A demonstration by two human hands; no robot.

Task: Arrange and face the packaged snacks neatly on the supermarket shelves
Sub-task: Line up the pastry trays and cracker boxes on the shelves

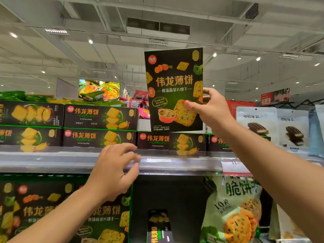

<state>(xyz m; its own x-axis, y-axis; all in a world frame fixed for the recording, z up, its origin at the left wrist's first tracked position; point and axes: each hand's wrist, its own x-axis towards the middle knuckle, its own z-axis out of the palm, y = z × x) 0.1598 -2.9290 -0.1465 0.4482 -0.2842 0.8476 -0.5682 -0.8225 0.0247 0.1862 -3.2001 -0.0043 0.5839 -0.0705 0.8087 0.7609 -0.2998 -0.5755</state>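
Above the top shelf, at the centre of the frame, a dark green biscuit box [174,88] is held upright by the right hand [211,106], its printed face turned toward the camera and its long axis vertical. The box is pinched at its lower right edge: the thumb lies across the front and the other fingers [208,91] are curled round the side and back. Directly below the box, a single row of flat boxes [171,142] of the same brand lies on its long side on the shelf, while at the left of the frame such boxes are stacked two high [100,127]. A free slot on top of the single row, just beneath the held box, is judged the likely place for it; to match its neighbours it would have to be turned so that its long axis runs level.

The left hand [115,170] is spread with loosely bent fingers over the clear shelf edge rail [175,163], holding nothing, lower and left of the box. The right hand is the nearer to the slot.

On the lower shelf, upright boxes [43,213] of the same biscuit fill the left, a dark gap with one narrow box [158,225] sits at centre, and a pale green cracker bag [233,207] hangs at right. White pouches [273,125] stand at the upper right.
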